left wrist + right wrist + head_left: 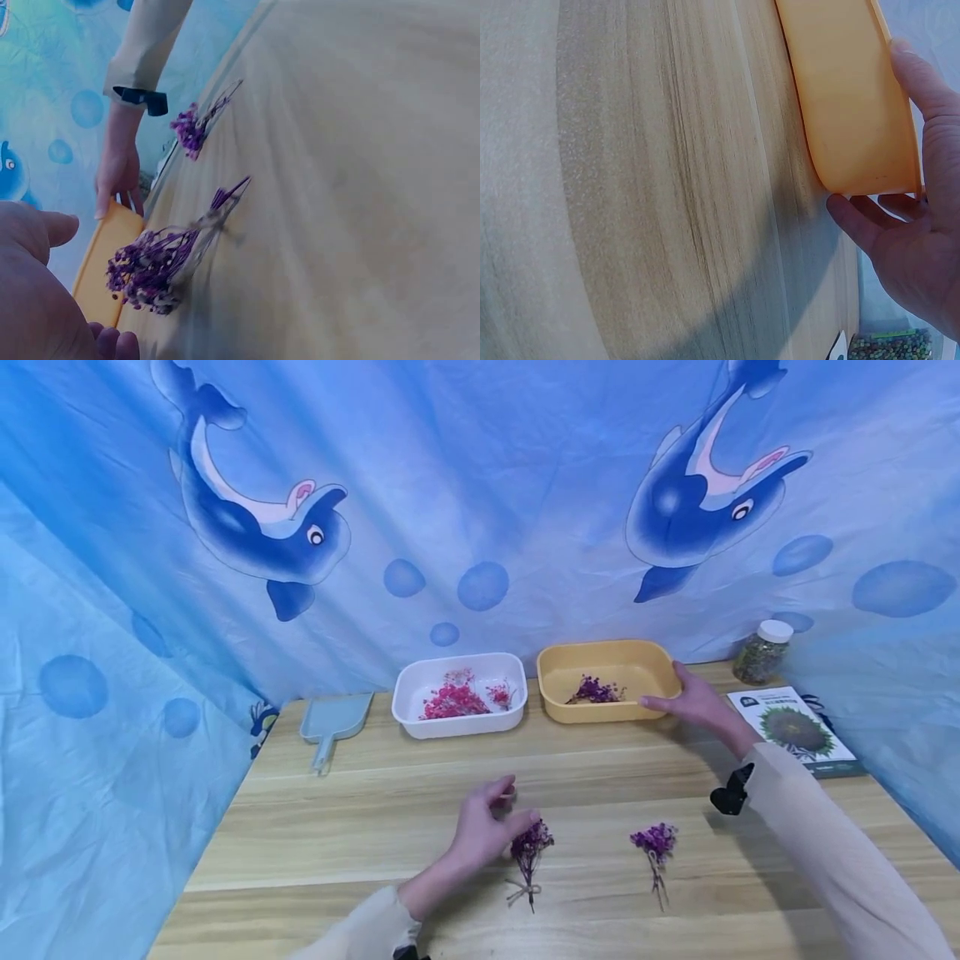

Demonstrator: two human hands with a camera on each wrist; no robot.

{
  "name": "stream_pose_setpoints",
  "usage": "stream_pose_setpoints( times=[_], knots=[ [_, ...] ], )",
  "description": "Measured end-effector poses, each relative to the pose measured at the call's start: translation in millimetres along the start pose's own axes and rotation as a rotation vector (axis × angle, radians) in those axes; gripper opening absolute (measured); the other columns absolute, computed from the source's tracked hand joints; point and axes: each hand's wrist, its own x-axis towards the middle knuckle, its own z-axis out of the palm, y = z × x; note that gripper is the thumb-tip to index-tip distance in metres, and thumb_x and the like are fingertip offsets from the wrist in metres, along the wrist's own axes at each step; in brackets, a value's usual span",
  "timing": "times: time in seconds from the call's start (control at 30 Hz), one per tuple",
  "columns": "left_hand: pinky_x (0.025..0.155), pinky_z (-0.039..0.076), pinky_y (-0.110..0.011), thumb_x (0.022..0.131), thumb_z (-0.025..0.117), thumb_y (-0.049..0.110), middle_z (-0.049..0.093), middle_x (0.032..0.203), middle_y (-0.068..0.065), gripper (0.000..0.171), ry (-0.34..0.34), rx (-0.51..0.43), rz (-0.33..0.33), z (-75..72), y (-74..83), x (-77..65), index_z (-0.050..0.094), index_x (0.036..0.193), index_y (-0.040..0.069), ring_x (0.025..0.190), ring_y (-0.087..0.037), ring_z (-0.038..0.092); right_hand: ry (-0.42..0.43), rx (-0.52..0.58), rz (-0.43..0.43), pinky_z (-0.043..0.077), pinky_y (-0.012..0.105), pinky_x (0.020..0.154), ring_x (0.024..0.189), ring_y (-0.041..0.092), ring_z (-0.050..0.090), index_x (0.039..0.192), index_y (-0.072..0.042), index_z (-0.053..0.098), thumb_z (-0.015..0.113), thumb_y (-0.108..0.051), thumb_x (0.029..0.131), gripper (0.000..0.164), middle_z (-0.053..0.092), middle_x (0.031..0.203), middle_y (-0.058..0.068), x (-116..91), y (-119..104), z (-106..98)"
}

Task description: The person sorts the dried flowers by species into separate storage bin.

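In the head view my right hand [693, 697] holds the near right corner of a yellow plastic basin [600, 714], thumb at its rim and fingers around its end. The right wrist view shows the thumb [919, 75] along the rim and fingertips against the end wall. Inside the basin lies a bunch of purple dried flowers [596, 689]. My left hand [483, 831] has its thumb and fingers spread apart beside a twine-tied bunch of dark purple dried flowers [531, 843]; its thumb overlaps the flower heads. Farther right lies a second tied purple bunch [655, 841].
Left of the yellow basin stands a white basin [457, 727] with pink dried flowers [453, 700]. A light blue dustpan [335, 718] lies at the far left. At the back right are a jar with a white lid [762, 653] and a booklet [795, 727]. A blue curtain [480, 510] hangs behind.
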Motion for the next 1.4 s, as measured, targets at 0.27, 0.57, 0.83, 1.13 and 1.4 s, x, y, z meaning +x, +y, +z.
stream_pose_setpoints(
  times=[0.27,0.57,0.83,1.13,1.4],
  knots=[
    [0.096,0.052,-0.044,0.080,0.085,0.022,0.057,0.128,-0.023,0.080,-0.011,0.036,-0.002,4.5,-3.0,-19.7,0.046,0.143,-0.009,0.113,-0.039,0.057,0.008,0.000,-0.013,0.027,0.068,0.108,0.133,0.060,0.028,0.155,0.004,-0.009,0.070,-0.060,0.087,0.122,0.018,0.150,0.045,-0.3,1.7,-1.5],
    [0.085,0.052,-0.037,0.075,0.088,0.022,0.055,0.120,-0.018,0.087,0.029,0.246,0.111,13.8,-6.2,-36.3,0.044,0.144,-0.010,0.098,-0.026,0.055,0.003,-0.008,-0.004,0.026,0.066,0.109,0.134,0.060,0.027,0.155,0.005,-0.010,0.069,-0.062,0.086,0.124,0.017,0.150,0.046,0.1,2.3,0.2],
    [0.097,0.049,-0.051,0.070,0.090,0.022,0.054,0.126,-0.020,0.093,0.027,0.372,0.100,19.8,-6.1,-39.0,0.043,0.144,-0.010,0.109,-0.034,0.057,0.001,-0.010,-0.007,0.027,0.066,0.109,0.134,0.060,0.028,0.155,0.007,-0.007,0.068,-0.060,0.088,0.121,0.017,0.150,0.045,-2.0,-1.1,-0.3],
    [0.097,0.049,-0.051,0.065,0.092,0.015,0.053,0.124,-0.020,0.091,0.036,0.377,0.120,23.4,-7.5,-35.6,0.048,0.140,-0.011,0.108,-0.035,0.057,0.000,-0.008,-0.007,0.025,0.067,0.109,0.134,0.060,0.026,0.155,0.005,-0.009,0.068,-0.062,0.087,0.123,0.015,0.151,0.045,1.6,1.4,-0.9],
    [0.093,0.053,-0.043,0.066,0.088,0.007,0.056,0.113,-0.013,0.077,0.025,0.399,0.160,23.8,-8.3,-32.3,0.057,0.135,-0.007,0.100,-0.028,0.057,-0.010,0.001,0.010,0.025,0.067,0.109,0.135,0.060,0.026,0.155,0.006,-0.010,0.068,-0.063,0.087,0.124,0.013,0.151,0.045,-0.2,0.3,-0.2]
  ],
)
